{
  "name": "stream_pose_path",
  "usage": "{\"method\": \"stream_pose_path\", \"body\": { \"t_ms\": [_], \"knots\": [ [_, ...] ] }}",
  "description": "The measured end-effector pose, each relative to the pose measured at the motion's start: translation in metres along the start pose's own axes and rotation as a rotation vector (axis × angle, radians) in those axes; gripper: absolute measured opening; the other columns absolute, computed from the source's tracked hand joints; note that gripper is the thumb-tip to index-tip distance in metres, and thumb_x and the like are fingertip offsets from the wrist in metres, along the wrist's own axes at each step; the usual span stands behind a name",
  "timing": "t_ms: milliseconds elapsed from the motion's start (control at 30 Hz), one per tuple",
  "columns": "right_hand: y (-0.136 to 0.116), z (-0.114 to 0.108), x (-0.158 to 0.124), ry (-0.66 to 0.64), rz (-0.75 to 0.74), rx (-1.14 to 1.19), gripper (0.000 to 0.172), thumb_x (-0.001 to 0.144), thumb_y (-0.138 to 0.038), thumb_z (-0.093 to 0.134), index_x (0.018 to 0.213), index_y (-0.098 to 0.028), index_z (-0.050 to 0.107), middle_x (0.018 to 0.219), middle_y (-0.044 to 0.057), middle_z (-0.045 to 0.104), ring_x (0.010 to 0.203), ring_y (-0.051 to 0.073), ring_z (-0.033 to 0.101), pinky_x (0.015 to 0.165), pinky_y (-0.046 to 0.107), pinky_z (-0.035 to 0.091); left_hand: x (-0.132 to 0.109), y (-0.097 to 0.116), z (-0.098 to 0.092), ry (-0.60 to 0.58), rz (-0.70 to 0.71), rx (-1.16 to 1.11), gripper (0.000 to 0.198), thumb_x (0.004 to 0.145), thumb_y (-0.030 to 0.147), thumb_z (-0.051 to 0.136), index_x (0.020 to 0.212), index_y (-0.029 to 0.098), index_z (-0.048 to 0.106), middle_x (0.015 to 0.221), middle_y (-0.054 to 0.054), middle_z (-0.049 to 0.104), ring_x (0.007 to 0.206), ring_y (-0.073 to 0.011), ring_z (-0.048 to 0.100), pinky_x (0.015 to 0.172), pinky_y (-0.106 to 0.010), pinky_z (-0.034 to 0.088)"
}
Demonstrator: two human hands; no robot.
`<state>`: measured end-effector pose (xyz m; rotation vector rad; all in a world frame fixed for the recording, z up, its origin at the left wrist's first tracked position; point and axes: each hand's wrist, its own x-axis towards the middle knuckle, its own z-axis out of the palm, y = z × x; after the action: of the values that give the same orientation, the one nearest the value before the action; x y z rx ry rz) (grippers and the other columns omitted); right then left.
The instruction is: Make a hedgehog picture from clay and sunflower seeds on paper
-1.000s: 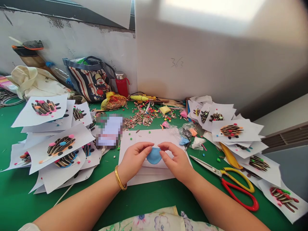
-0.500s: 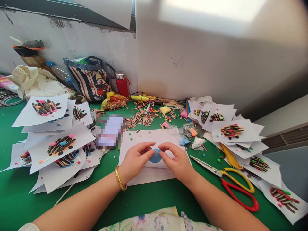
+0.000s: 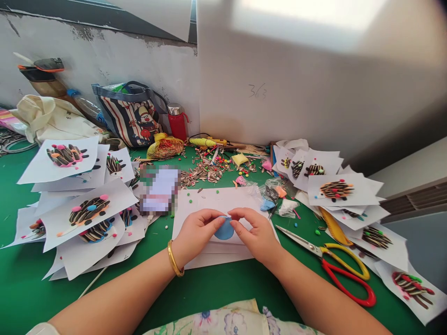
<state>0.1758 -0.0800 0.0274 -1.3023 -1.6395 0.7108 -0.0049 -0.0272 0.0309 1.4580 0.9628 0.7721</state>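
Both hands pinching soft blue clay disc on white paper sheets.

Left hand [image 3: 194, 232] & right hand [image 3: 253, 232] grip the flat round blue clay disc [image 3: 223, 231] at its top edge w/ fingertips; disc lies on smooth white paper stack [image 3: 209, 201], centre of green felt table [image 3: 209, 288]. Red/yellow-handled metal scissors [image 3: 335, 265] near, to the right; striped sunflower seeds [image 3: 202, 172] scattered behind.

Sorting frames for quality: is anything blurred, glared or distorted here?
Head view: left hand and right hand pinching the blue clay disc are sharp; a pixelated patch masks something beside the white paper; sunlight washes out the wall up top; the corners look stretched.
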Motion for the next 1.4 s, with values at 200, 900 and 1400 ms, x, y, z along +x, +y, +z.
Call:
{"method": "stream_pose_path", "body": {
  "t_ms": [200,900,1400],
  "knots": [
    [0.0007,0.0008,-0.0007,-0.031,0.055,-0.014,0.008,0.089,-0.021,0.059,0.093,-0.024,0.065,0.09,-0.001,0.068,0.086,0.016,0.062,0.081,0.029,0.047,-0.0004,-0.0005,0.0007,-0.015,0.003,-0.036,0.023,0.078,0.038,0.068,0.088,0.017,0.07,0.085,-0.004,0.071,0.077,-0.0163,0.063,0.069,-0.026,0.052],
    [-0.0035,0.0005,-0.0008,-0.073,0.087,-0.011,0.01,0.089,-0.024,0.057,0.097,-0.023,0.063,0.093,0.001,0.066,0.089,0.017,0.06,0.081,0.029,0.046,-0.0022,-0.0021,0.0009,0.06,0.043,0.043,0.022,0.08,0.038,0.066,0.09,0.018,0.068,0.085,-0.003,0.069,0.076,-0.0165,0.062,0.068,-0.027,0.051],
    [-0.0031,0.0036,0.0003,-0.095,0.103,-0.059,0.006,0.085,-0.02,0.058,0.09,-0.023,0.062,0.086,-0.001,0.064,0.083,0.016,0.059,0.077,0.027,0.045,-0.0024,-0.0009,-0.0009,0.057,0.101,0.107,0.025,0.077,0.035,0.069,0.096,0.019,0.07,0.091,-0.004,0.071,0.083,-0.018,0.063,0.077,-0.03,0.05]
  ]
}}
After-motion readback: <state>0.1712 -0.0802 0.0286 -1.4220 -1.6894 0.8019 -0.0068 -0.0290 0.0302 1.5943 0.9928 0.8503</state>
